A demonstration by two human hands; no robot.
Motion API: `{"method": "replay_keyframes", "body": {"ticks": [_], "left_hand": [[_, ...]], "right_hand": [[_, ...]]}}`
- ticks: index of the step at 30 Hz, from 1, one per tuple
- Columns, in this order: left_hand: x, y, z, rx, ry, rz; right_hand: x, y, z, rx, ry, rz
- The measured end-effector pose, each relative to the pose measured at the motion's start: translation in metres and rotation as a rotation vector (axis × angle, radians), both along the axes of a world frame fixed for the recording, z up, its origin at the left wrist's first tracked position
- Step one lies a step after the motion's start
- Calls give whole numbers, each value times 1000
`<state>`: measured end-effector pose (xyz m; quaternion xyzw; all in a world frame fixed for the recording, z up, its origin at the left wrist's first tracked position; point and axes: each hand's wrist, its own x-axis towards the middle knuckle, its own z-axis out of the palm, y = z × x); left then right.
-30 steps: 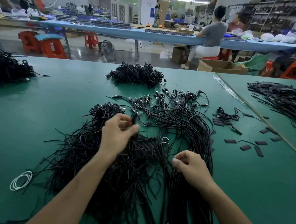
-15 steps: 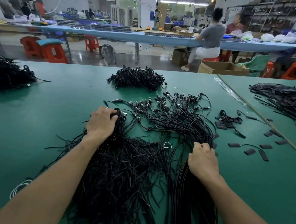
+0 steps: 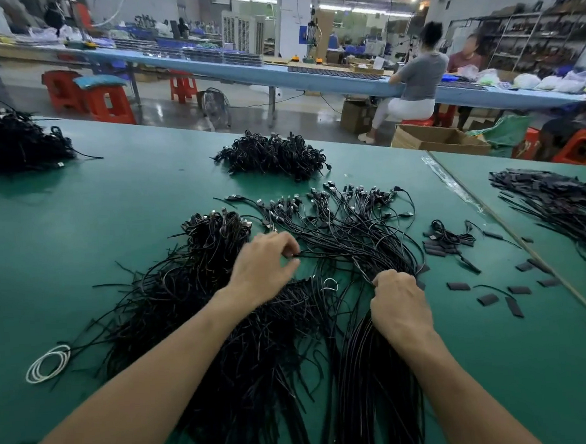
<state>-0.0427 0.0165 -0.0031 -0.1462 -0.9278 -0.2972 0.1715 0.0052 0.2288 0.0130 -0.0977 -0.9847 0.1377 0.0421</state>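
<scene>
We see thin black cables [image 3: 351, 242] with a smooth, faintly glossy plastic sheath, lying on a matt green worktop [image 3: 112, 212]; the small flat black sleeves [image 3: 458, 286] look matt.

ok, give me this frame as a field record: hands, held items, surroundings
left: left hand pinches single black cable
right: right hand grips cable bundle
surface: green table
beyond hands: plug ends fanned out
left side: white coil
right side: black sleeve pieces
far: coiled-cable pile
</scene>
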Motion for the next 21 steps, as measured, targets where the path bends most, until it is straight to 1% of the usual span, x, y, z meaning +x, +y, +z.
{"method": "replay_keyframes", "body": {"ticks": [3, 5, 6, 7, 9, 10, 12, 14, 16, 18, 19, 21], "left_hand": [[13, 21, -4, -3, -173, -136], [20, 32, -8, -43, -208, -184], [22, 37, -10, -42, -206, -198], [24, 41, -11, -26, -199, -205], [25, 47, -12, 25, -194, -206], [25, 48, -13, 50, -197, -208], [23, 44, -15, 72, -166, -176], [21, 35, -19, 129, -138, -107], [19, 26, -20, 220, -97, -62], [21, 19, -16, 269, 18, -16], [22, 17, -13, 268, 94, 14], [25, 15, -6, 223, 230, 67]], "right_hand": [[10, -1, 14, 130, -4, 8], [15, 0, 21, 150, 17, 36], [17, -1, 25, 92, 19, 74], [19, -4, 27, -26, 14, 124], [25, -13, 32, -296, -72, 292], [30, -17, 35, -393, -118, 383], [40, -24, 38, -515, -133, 504], [48, -26, 41, -608, -58, 516], [53, -20, 40, -594, 105, 487], [54, -13, 36, -552, 291, 417], [53, -8, 34, -529, 354, 376], [50, 1, 30, -511, 407, 308]]}}
